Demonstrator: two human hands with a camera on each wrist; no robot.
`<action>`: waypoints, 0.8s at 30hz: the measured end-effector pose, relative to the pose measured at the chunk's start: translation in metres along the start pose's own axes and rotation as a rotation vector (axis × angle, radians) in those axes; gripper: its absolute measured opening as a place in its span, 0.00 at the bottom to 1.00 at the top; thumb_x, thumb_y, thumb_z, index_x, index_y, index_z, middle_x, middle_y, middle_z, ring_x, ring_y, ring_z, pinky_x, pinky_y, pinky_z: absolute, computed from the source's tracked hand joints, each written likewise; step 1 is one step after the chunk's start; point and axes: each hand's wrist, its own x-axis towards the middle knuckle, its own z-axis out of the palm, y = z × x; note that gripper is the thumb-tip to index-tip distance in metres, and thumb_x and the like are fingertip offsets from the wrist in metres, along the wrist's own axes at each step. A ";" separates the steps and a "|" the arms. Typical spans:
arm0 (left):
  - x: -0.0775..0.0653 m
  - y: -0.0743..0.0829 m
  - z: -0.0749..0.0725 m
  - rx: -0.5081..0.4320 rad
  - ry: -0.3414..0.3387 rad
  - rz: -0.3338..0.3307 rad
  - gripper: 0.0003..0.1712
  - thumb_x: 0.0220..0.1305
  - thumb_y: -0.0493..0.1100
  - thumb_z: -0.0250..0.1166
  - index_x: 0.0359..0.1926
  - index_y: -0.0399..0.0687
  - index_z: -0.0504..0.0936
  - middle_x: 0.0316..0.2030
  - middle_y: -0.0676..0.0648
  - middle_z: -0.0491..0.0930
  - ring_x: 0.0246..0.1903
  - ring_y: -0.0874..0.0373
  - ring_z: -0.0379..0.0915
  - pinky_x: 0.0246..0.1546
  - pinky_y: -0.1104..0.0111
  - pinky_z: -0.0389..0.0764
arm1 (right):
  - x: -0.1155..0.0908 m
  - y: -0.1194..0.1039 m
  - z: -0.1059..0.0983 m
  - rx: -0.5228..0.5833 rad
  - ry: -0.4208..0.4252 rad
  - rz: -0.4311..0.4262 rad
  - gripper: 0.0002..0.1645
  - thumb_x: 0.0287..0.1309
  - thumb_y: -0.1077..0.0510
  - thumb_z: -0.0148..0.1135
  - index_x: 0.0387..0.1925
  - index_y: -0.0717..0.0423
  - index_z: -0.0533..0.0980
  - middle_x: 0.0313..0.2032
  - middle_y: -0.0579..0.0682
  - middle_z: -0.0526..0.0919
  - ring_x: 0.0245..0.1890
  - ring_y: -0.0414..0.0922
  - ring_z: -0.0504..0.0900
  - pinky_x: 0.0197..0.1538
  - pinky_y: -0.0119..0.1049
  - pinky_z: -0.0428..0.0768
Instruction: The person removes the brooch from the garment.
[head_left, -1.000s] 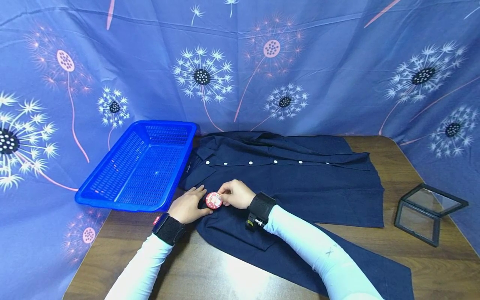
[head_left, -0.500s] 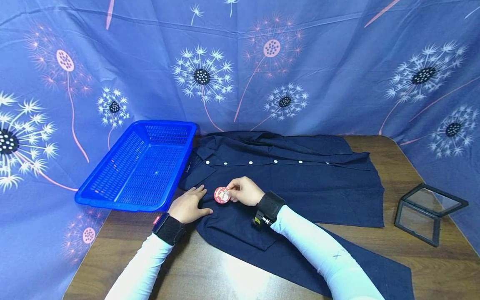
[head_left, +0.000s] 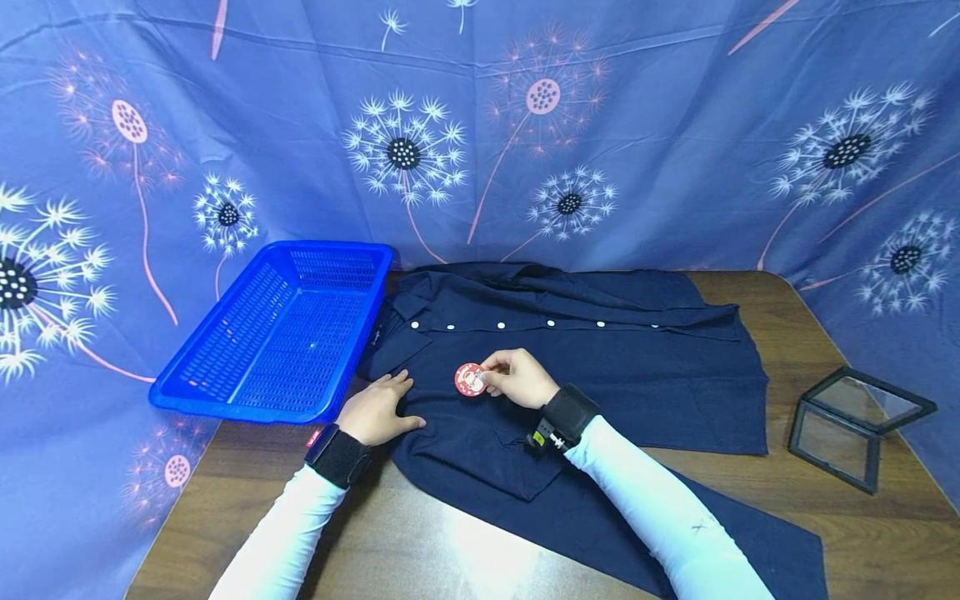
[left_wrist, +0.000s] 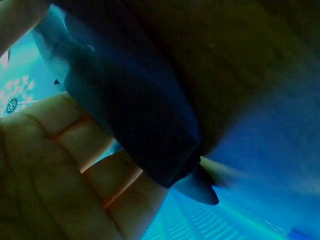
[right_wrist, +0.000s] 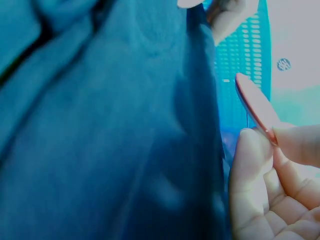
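A dark navy shirt (head_left: 637,383) with a row of white buttons lies spread over the wooden table, collar toward the left. My right hand (head_left: 522,379) pinches a round red badge (head_left: 467,381) by its right edge, over the shirt front. Seen from the right wrist, the badge (right_wrist: 256,101) is nearly edge-on between thumb and forefinger, close beside the cloth. My left hand (head_left: 377,412) rests on the shirt near the collar and shoulder, fingers spread. The left wrist view is dim, showing that palm and fingers against dark cloth.
A blue plastic basket (head_left: 247,410) stands left of the shirt, its rim close to the left hand. At the right, a black hinged frame with clear panes (head_left: 876,432) stands unfolded on the table (head_left: 892,542). A dandelion-patterned cloth (head_left: 660,167) hangs behind.
The right hand has moved to the right and slightly away from me, carrying the badge off from beside the left thumb. The left hand has stayed in place.
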 end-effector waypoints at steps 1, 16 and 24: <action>0.000 0.000 0.000 0.000 0.000 0.000 0.46 0.53 0.63 0.70 0.65 0.37 0.72 0.69 0.38 0.67 0.69 0.37 0.62 0.67 0.48 0.66 | -0.001 0.001 -0.002 0.000 0.014 0.000 0.08 0.61 0.68 0.60 0.38 0.73 0.79 0.30 0.64 0.84 0.31 0.59 0.86 0.35 0.42 0.86; 0.000 0.002 -0.001 0.001 0.002 -0.014 0.46 0.53 0.63 0.70 0.64 0.38 0.73 0.69 0.40 0.68 0.69 0.39 0.63 0.67 0.49 0.66 | -0.010 0.004 -0.035 0.003 0.201 -0.027 0.09 0.61 0.68 0.61 0.39 0.73 0.79 0.32 0.65 0.85 0.27 0.47 0.85 0.33 0.35 0.85; 0.001 0.002 -0.002 -0.001 -0.004 -0.020 0.46 0.53 0.63 0.70 0.64 0.38 0.73 0.69 0.40 0.68 0.69 0.39 0.62 0.67 0.49 0.65 | -0.019 -0.012 -0.055 -0.032 0.277 -0.042 0.11 0.63 0.68 0.59 0.41 0.76 0.78 0.33 0.70 0.84 0.28 0.52 0.86 0.35 0.41 0.86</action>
